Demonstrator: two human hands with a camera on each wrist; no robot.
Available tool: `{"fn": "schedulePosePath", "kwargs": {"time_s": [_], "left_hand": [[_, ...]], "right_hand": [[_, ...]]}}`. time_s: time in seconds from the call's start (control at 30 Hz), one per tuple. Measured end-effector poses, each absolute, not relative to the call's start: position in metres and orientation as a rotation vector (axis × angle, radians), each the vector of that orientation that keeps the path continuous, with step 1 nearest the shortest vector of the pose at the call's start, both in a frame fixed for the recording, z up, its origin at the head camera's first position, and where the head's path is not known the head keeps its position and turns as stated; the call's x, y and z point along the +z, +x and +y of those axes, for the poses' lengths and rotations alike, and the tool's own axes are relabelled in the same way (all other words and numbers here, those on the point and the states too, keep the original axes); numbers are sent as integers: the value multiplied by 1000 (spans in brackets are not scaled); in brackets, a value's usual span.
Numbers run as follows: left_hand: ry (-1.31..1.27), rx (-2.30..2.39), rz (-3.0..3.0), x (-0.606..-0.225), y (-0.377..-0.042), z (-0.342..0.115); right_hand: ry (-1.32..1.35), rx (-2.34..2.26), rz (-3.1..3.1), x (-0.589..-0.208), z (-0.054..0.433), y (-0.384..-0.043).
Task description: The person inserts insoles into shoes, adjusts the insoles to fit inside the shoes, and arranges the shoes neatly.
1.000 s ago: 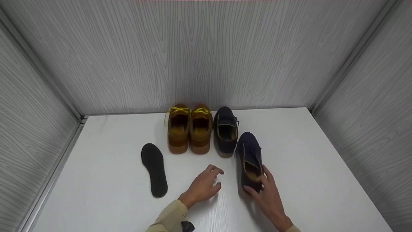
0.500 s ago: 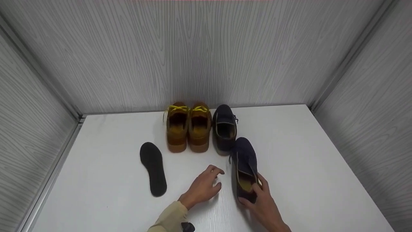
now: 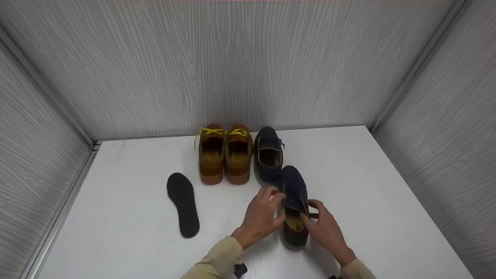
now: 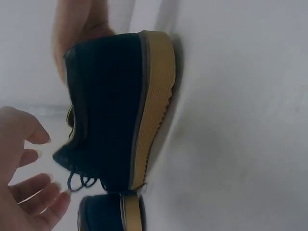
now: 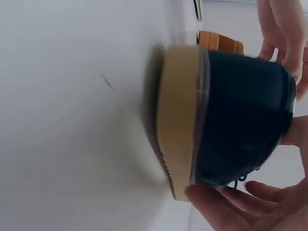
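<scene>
A navy lace-up shoe [image 3: 293, 186] with a tan ridged sole stands upright on the white table, toe pointing away. My right hand [image 3: 325, 228] holds its right side, thumb at the opening and fingers along the outside. My left hand [image 3: 260, 215] is at the shoe's left side, fingers loosely bent and spread. In the left wrist view, the left fingertips [image 4: 60, 199] are close to the lace loops [image 4: 82, 180]; whether they touch is unclear. The matching navy shoe [image 3: 268, 155] stands just beyond, close to the first shoe's toe.
Two brown shoes [image 3: 211, 155] with yellow laces stand side by side near the back wall [image 3: 232, 66], left of the far navy shoe. A black insole [image 3: 184, 205] lies flat on the table [image 3: 116, 201] to the left. Grey panels enclose the sides.
The near navy shoe has moved a little nearer and left, and stands straighter. My right hand has shifted from its heel to its right side; my left hand has come up beside it.
</scene>
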State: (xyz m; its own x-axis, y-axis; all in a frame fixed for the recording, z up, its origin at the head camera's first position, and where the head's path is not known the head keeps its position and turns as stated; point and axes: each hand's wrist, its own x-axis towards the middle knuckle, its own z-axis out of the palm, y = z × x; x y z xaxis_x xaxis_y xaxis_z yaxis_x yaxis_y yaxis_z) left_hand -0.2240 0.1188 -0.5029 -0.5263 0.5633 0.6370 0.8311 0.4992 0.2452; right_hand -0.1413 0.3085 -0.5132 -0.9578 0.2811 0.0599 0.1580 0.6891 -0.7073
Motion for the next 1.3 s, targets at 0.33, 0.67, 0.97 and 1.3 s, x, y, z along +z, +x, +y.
{"fn": "schedulePosePath", "kwargs": {"time_s": [0.33,0.67,0.97,1.3], "left_hand": [[-1160,68,-2210,-494,-231,161],[-1153,-127,-2257,-488,-250,166],[-1050,-578,-2437,-474,-281,170],[-926,-714,-2683,-481,-320,188]], "right_hand": [[-353,1222,-2724,-515,308,-149],[-382,1220,-2723,-519,305,-148],[-451,1228,-2744,-516,306,-147],[-470,1193,-2801,-512,306,-149]]}}
